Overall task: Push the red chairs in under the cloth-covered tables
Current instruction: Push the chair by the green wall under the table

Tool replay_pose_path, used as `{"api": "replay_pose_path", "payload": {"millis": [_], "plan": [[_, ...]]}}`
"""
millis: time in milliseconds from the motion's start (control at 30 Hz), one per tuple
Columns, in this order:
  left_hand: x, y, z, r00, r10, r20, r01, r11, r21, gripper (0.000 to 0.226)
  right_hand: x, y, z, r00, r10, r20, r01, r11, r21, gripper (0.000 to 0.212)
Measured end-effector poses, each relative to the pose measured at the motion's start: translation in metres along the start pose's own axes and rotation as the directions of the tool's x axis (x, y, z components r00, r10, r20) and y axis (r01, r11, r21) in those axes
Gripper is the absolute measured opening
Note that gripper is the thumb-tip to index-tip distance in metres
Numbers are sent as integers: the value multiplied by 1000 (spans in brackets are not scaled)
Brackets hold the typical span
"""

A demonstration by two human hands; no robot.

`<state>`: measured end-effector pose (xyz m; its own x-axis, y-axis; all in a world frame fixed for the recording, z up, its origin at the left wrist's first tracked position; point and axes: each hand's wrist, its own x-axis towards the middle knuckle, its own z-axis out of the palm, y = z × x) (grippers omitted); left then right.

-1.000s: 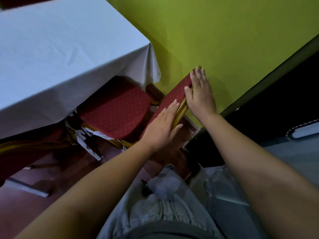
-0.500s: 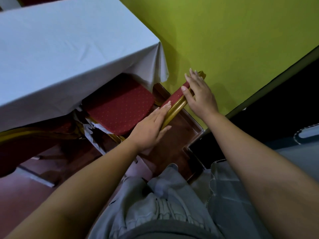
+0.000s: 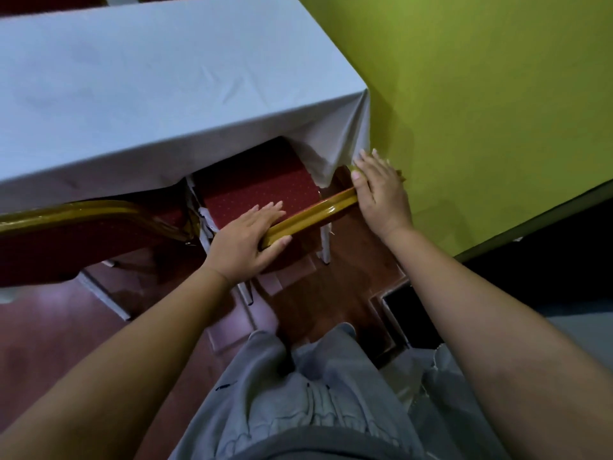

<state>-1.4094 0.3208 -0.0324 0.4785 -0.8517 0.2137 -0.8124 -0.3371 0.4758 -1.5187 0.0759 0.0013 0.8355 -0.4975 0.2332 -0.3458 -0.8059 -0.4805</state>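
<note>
The left hand [image 3: 247, 242] lies flat over the near end of the chair's gold top rail [image 3: 310, 215], fingers stretched forward and slightly spread toward the seat, thumb tucked under the near side of the rail, so the palm presses rather than grips. The right hand [image 3: 381, 190] rests on the far end of the same rail, fingers extended and close together, reaching past the rail toward the hanging corner of the cloth; it is laid flat against the rail, not curled round it. Both forearms run forward from the bottom corners of the view, bare and nearly straight. The red chair [image 3: 262, 190] stands with its dotted seat partly under the near right corner of the table [image 3: 149, 84], the white cloth draping over the seat's far part and hanging just beside the right hand. A second red chair [image 3: 76, 240] with a gold rail stands at the table's near edge to the left, its back toward the viewer. A green wall [image 3: 481, 111] runs just beside the table's right side. Below lies a reddish floor [image 3: 335, 290], with grey trousers [image 3: 298, 403] at the bottom.
</note>
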Motion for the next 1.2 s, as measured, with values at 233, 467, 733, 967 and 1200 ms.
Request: {"api": "replay_pose_path", "payload": {"millis": [233, 467, 733, 967, 1200], "plan": [[2, 20, 2, 977, -209, -45, 206, 976, -64, 55, 0, 1, 3, 1000, 8, -20, -8, 1000, 7, 52], [-6, 39, 14, 981, -171, -92, 169, 985, -25, 53, -12, 13, -3, 998, -8, -56, 10, 999, 32, 56], [-4, 42, 13, 994, -98, -46, 100, 994, 32, 59, -18, 15, -6, 997, -23, -75, 25, 999, 25, 61], [-19, -1, -10, 991, -63, -121, 77, 991, 109, 82, -16, -21, 19, 998, -37, -58, 38, 999, 8, 61], [-32, -43, -27, 966, -203, -159, 222, 969, 112, 87, -10, -50, 40, 994, -112, 6, 112, 994, 7, 64]]}}
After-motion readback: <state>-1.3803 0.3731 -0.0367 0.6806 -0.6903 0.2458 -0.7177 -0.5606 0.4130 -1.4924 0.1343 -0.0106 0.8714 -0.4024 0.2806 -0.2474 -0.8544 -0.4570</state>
